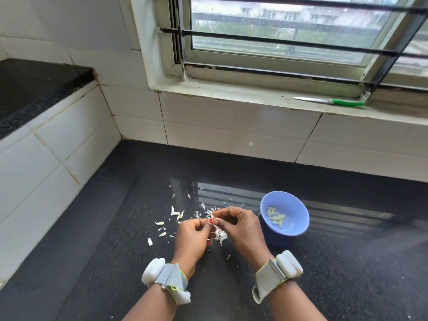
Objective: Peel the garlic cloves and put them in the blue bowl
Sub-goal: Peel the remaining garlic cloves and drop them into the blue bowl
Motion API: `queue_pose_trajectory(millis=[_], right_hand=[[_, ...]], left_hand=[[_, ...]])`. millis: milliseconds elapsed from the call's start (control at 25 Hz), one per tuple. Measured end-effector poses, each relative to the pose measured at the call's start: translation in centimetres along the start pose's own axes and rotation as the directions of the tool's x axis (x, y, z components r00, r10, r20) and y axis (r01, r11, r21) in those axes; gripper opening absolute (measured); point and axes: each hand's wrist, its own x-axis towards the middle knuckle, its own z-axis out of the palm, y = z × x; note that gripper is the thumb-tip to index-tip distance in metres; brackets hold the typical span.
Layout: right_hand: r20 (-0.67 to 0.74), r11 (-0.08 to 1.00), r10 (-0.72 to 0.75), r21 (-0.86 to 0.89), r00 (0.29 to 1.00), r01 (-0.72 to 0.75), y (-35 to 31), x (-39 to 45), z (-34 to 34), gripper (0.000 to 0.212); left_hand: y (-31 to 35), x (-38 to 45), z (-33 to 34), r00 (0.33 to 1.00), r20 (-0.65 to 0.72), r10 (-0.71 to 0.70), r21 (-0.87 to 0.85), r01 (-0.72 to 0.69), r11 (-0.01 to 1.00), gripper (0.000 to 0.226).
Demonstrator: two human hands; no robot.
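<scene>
Both hands met over the black countertop (254, 172), fingers curled in. The left hand (193, 237) and the right hand (240, 228) pinched one garlic clove (215, 220) between their fingertips, with a scrap of papery skin hanging below them. At the three o'clock side of the right hand, just beside it, stood the blue bowl (295, 205), and peeled cloves (275, 217) lay inside it. Torn garlic skins (176, 214) were scattered over the counter from nine to twelve o'clock of the hands. Each wrist wore a grey strap with a white pod (289, 266). Far off at one o'clock, a green-handled knife (331, 101) lay flat on the windowsill (231, 92).
</scene>
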Motion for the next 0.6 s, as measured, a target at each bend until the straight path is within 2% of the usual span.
queue_pose_trajectory(millis=[160,240,360,400,520,600], right_hand=[[-0.065,0.999,0.054,0.005,0.996,-0.054,-0.1,-0.5,-0.5,0.017],[-0.089,0.996,0.082,0.037,0.993,-0.079,-0.1,-0.5,-0.6,0.017],[-0.092,0.997,0.081,0.015,0.992,-0.080,-0.5,-0.5,-0.4,0.015],[-0.094,0.998,0.068,-0.006,0.993,-0.069,-0.7,-0.7,-0.4,0.014],[-0.086,0.996,0.087,0.018,0.992,-0.086,-1.1,-0.7,-0.4,0.016],[-0.040,0.974,0.153,0.175,0.987,-0.143,-1.3,-0.6,-0.7,0.017]], left_hand=[[-0.2,-0.1,0.0,0.997,0.052,0.051,0.061,-0.054,0.997,0.017],[-0.3,-0.1,0.1,0.991,0.067,0.117,0.156,-0.127,0.980,0.015],[0.3,-0.5,0.1,0.954,0.052,0.297,0.450,-0.287,0.846,0.010],[0.6,-0.8,-0.1,0.934,0.065,0.351,0.499,-0.335,0.799,0.011],[1.0,-0.9,-0.4,0.901,0.109,0.419,0.526,-0.410,0.745,0.011],[1.2,-0.8,-0.6,0.905,0.104,0.412,0.497,-0.406,0.767,0.009]])
